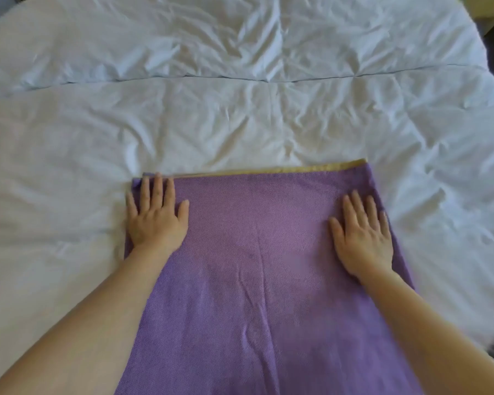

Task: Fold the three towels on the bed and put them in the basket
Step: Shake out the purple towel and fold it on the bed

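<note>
Now: towel (263,275) flat on bed (240,109), near edge; left hand (156,218), right hand (362,235) press it, fingers straight, spread; judged light, limp, non-slip; best pinched at far corners by gold hem (268,170).

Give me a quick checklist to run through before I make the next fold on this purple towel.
1. Left hand flat on the purple towel, near its far left corner: ok.
2. Right hand flat near the far right corner: ok.
3. Far edge with the yellow trim lying straight: ok.
4. Far left corner squared: cannot tell, fingers cover it.
5. Surface smooth: not ok, faint creases run down the middle.
6. Basket within reach: cannot tell, not in view.
</note>
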{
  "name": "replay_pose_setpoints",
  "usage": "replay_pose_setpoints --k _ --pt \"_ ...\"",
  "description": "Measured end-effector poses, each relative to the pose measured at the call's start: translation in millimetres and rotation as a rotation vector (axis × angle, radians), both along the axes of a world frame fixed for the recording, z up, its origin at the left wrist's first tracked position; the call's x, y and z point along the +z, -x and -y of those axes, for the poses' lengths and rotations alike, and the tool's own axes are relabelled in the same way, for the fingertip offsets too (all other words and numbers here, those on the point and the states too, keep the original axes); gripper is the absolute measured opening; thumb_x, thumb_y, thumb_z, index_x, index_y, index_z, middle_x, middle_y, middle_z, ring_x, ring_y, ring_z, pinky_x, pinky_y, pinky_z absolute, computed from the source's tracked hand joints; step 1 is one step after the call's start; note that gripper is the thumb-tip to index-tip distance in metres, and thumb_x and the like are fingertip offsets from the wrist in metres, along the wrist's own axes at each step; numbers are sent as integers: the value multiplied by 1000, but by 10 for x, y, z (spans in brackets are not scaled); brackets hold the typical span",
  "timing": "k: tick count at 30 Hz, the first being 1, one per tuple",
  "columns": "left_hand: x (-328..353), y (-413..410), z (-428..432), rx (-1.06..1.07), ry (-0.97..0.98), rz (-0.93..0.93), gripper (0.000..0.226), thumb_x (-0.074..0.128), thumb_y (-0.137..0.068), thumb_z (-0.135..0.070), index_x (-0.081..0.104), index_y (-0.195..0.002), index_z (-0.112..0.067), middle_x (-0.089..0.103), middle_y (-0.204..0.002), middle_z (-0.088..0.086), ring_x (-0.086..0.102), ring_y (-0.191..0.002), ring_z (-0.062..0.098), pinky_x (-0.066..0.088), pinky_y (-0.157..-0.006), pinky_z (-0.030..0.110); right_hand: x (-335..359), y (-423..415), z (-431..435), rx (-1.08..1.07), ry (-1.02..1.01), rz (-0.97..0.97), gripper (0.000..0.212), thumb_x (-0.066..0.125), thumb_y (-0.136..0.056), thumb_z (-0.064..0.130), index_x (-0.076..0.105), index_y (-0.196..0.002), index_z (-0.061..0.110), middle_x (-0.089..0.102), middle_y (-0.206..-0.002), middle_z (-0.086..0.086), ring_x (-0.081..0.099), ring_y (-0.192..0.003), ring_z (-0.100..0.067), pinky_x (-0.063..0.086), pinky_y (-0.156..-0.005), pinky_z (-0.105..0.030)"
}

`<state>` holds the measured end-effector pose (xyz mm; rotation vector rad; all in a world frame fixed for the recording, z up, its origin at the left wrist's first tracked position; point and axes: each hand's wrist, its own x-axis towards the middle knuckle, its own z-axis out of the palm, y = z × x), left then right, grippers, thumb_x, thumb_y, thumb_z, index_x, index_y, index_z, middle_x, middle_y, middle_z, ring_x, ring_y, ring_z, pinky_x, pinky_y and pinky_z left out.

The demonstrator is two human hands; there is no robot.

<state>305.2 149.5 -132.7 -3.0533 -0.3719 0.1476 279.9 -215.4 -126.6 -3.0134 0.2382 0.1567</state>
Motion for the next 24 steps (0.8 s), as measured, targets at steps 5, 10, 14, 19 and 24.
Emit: replay_pose_setpoints --k 5,10,14,19,24 --pt "114 1074 927 -487 205 38 57 21 -99 -52 23 -150 -29 17 -159 -3 13 -147 21 9 -117 48 123 610 -782 263 -196 66 58 29 -93 45 33 -146 21 25 -155 3 14 -145 -22 13 -117 -40" --pt "-45 1445 491 -352 111 -41 58 23 -94 -53 34 -146 -30 30 -154 -7 30 -142 19 16 -116 45 -34 1064 -474 369 -36 -37 59 31 -92 52 35 -145 26 30 -152 10 30 -141 -18 18 -115 -37" --pt "53 1557 93 -173 49 -71 63 19 -92 -53 38 -145 -24 34 -153 -1 31 -142 24 18 -115 52 46 1205 303 127 61 -133 71 13 -89 58 24 -149 24 22 -157 6 17 -146 -19 14 -119 -40" --pt "223 2061 176 -70 120 100 64 31 -90 -52 41 -144 -19 36 -151 14 32 -139 39 21 -110 58 311 1547 29 53 -14 31 70 22 -89 52 31 -147 13 28 -154 -3 18 -145 -26 16 -117 -45" --pt "100 2610 525 -490 184 39 55 21 -97 -56 38 -144 -32 33 -153 -3 35 -140 24 23 -114 50 111 2110 -865 342 -138 -22 58 27 -94 53 34 -145 28 26 -152 11 23 -143 -20 13 -115 -37"
